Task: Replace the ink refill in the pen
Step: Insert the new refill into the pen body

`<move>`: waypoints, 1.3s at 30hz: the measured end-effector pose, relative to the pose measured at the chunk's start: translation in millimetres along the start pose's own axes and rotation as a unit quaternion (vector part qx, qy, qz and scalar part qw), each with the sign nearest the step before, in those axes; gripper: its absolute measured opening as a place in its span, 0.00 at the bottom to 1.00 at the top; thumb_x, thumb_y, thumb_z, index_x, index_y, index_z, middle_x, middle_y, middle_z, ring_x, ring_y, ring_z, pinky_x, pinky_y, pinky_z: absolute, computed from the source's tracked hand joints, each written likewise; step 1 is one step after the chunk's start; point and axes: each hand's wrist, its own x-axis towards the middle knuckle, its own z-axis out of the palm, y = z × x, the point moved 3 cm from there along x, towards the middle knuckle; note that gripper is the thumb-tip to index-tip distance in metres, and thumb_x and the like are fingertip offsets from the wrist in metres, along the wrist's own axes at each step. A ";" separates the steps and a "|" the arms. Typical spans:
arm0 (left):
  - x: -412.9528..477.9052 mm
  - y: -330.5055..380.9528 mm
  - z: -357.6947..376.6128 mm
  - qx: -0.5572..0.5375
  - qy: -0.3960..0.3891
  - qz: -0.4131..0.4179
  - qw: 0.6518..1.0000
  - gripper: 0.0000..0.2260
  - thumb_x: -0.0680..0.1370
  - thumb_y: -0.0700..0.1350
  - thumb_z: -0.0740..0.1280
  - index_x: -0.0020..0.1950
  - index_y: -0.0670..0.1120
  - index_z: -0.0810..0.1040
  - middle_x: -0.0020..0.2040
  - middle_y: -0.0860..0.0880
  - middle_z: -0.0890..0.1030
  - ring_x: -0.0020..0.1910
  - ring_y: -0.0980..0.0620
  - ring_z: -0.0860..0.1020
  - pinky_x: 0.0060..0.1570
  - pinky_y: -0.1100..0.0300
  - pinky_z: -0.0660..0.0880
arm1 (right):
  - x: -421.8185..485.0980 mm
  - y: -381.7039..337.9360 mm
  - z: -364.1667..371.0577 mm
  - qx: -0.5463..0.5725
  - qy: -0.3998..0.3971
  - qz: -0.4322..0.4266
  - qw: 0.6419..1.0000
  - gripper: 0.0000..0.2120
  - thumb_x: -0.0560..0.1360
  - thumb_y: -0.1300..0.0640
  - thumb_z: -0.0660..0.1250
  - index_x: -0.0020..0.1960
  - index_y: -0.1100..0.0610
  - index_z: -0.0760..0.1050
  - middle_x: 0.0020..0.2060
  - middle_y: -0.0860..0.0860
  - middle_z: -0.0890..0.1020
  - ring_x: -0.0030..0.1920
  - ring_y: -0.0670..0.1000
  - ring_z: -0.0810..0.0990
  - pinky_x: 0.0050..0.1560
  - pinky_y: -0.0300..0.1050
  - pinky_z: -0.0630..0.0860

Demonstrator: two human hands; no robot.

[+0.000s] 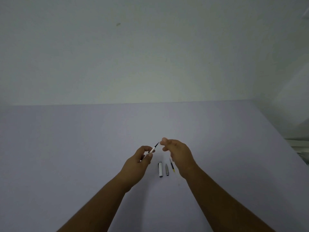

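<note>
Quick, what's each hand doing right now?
Left hand: closed on the refill.
Right hand: fingers curled near the refill's tip; whether it holds anything cannot be told.

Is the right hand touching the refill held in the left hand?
Cannot tell. In the head view the right hand's fingertips sit right at the refill's tip; no clear gap or contact shows.

I see my left hand [142,158] pinching a thin white refill [153,149], dark tip tilted up toward 1 o'clock. My right hand [177,153] hovers just beside that tip, fingers curled, not clearly touching it. On the pale worktop [83,139], at 6 o'clock from the tip: white pen barrel [160,169], grey tapered pen piece [167,169], then a second refill [172,166] with yellow end, side by side, apart.
</note>
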 end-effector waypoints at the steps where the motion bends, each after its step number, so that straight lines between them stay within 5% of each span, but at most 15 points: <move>1: 0.4 -2.2 -0.7 -0.003 0.002 -0.001 1.000 0.07 0.81 0.52 0.55 0.49 0.64 0.70 0.44 0.49 0.78 0.41 0.51 0.75 0.43 0.61 0.73 | 5.0 9.4 -3.1 -0.074 0.027 0.003 0.997 0.13 0.76 0.48 0.64 0.49 0.56 0.80 0.39 0.48 0.81 0.42 0.48 0.78 0.45 0.43 0.74; 5: -0.3 -10.0 -2.4 0.001 0.002 -0.017 1.000 0.09 0.80 0.52 0.55 0.45 0.66 0.69 0.44 0.50 0.77 0.41 0.52 0.75 0.43 0.61 0.74 | 14.6 58.6 3.1 -0.419 -0.008 0.023 0.908 0.09 0.76 0.53 0.61 0.49 0.55 0.78 0.47 0.53 0.83 0.48 0.54 0.81 0.46 0.45 0.76; 10: -2.9 -14.3 -5.3 0.003 -0.002 -0.027 1.000 0.07 0.81 0.52 0.55 0.48 0.63 0.70 0.44 0.51 0.77 0.41 0.54 0.75 0.44 0.62 0.73 | 16.7 82.9 11.4 -0.472 0.020 0.007 0.882 0.10 0.78 0.53 0.60 0.52 0.56 0.75 0.49 0.54 0.83 0.51 0.54 0.81 0.44 0.44 0.75; 16: -8.6 -16.3 -8.8 0.014 0.002 -0.027 1.000 0.09 0.80 0.52 0.55 0.45 0.65 0.69 0.43 0.50 0.77 0.40 0.53 0.74 0.41 0.64 0.73 | 12.2 80.3 12.3 -0.379 0.050 0.030 0.924 0.09 0.75 0.56 0.63 0.54 0.57 0.75 0.49 0.54 0.83 0.50 0.55 0.81 0.46 0.43 0.76; 18: -10.1 -16.0 -9.6 0.020 0.001 -0.027 0.999 0.08 0.80 0.53 0.55 0.45 0.65 0.70 0.43 0.49 0.77 0.39 0.52 0.73 0.39 0.64 0.72 | 9.8 67.2 9.4 -0.276 0.077 0.051 0.957 0.12 0.73 0.55 0.66 0.55 0.59 0.77 0.47 0.55 0.82 0.48 0.54 0.81 0.47 0.44 0.74; 21: -11.4 -14.3 -10.7 0.028 0.003 -0.024 0.999 0.08 0.80 0.53 0.55 0.45 0.65 0.70 0.43 0.47 0.76 0.39 0.52 0.72 0.38 0.63 0.72 | 6.1 39.9 7.8 -0.089 0.062 0.060 0.992 0.09 0.74 0.54 0.66 0.43 0.59 0.80 0.33 0.53 0.77 0.31 0.48 0.71 0.38 0.48 0.71; 25: -11.7 -6.9 -12.1 0.038 0.014 -0.018 0.999 0.07 0.80 0.53 0.55 0.48 0.62 0.72 0.43 0.44 0.77 0.38 0.51 0.71 0.38 0.59 0.71 | -5.5 -0.7 5.9 0.125 0.042 0.039 0.991 0.06 0.76 0.57 0.66 0.41 0.52 0.79 0.36 0.50 0.82 0.34 0.47 0.70 0.36 0.40 0.71; 35: -20.1 17.1 -13.5 0.069 0.023 0.012 0.997 0.07 0.80 0.52 0.56 0.53 0.57 0.73 0.48 0.40 0.80 0.37 0.51 0.72 0.35 0.61 0.71 | -34.0 -35.8 -2.7 0.059 -0.005 -0.029 0.998 0.05 0.74 0.60 0.67 0.49 0.55 0.81 0.38 0.47 0.81 0.37 0.43 0.75 0.40 0.37 0.71; 39: -25.5 24.5 -16.7 0.078 0.024 0.022 0.996 0.07 0.80 0.52 0.56 0.52 0.57 0.73 0.48 0.41 0.80 0.36 0.52 0.71 0.34 0.62 0.70 | -39.8 -41.2 -9.4 0.098 0.024 -0.041 0.994 0.05 0.73 0.61 0.68 0.42 0.52 0.80 0.36 0.47 0.81 0.34 0.45 0.73 0.38 0.40 0.71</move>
